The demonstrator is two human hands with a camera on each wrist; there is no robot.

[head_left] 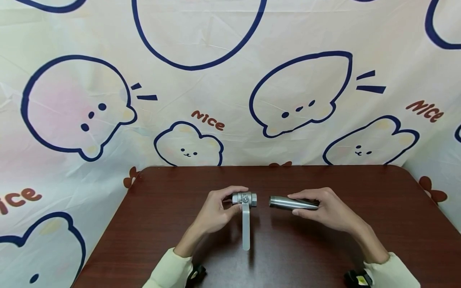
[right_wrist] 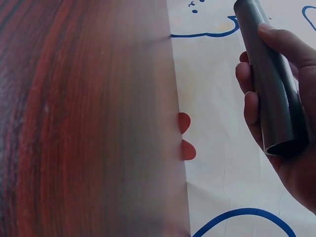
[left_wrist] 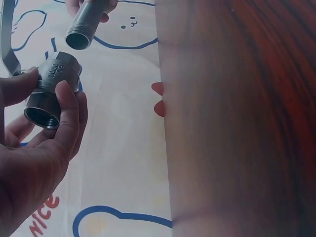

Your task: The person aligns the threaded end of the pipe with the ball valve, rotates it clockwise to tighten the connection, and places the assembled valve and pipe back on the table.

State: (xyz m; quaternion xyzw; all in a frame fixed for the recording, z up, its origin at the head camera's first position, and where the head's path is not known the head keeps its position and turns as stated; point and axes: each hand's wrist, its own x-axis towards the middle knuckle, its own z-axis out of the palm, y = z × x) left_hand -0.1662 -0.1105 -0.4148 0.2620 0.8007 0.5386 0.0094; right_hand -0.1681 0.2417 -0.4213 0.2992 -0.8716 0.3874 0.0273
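Note:
My left hand [head_left: 217, 212] grips a metal ball valve [head_left: 245, 199] between thumb and fingers. Its long lever handle points toward me in the head view. In the left wrist view the valve [left_wrist: 55, 81] shows a hollow, threaded end facing the camera. A steel pipe [head_left: 293, 203] is held in my right hand [head_left: 333, 210], thumb on one side and fingers on the other. The pipe's threaded end [left_wrist: 79, 39] faces the valve's opening, with a small gap between them. In the right wrist view the pipe's [right_wrist: 274, 84] other end is open and hollow.
Both hands are over a dark reddish-brown wooden table [head_left: 173, 184]. Behind it hangs a pale cloth [head_left: 230, 92] printed with blue cartoon outlines. A black strap device [head_left: 358, 279] is at the right wrist, another [head_left: 196, 275] at the left.

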